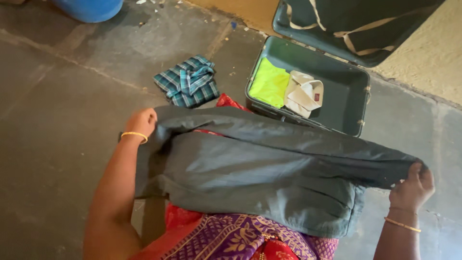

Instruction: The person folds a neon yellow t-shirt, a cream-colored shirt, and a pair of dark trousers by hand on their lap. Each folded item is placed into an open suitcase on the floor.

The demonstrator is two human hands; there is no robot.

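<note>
Left hand [141,122] and right hand [413,187] each clench an end of soft grey trousers [250,171], stretched flat near the open suitcase [346,91], bare floor [53,120] leftward.

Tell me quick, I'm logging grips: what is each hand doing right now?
Left hand: closed on one end of the grey garment.
Right hand: closed on its other end.

Left hand [141,122], right hand [412,187]: clenched, wide apart.

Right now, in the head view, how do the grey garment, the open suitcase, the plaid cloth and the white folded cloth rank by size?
1. Grey garment, though it is nearest the camera.
2. Open suitcase.
3. Plaid cloth.
4. White folded cloth.
</note>
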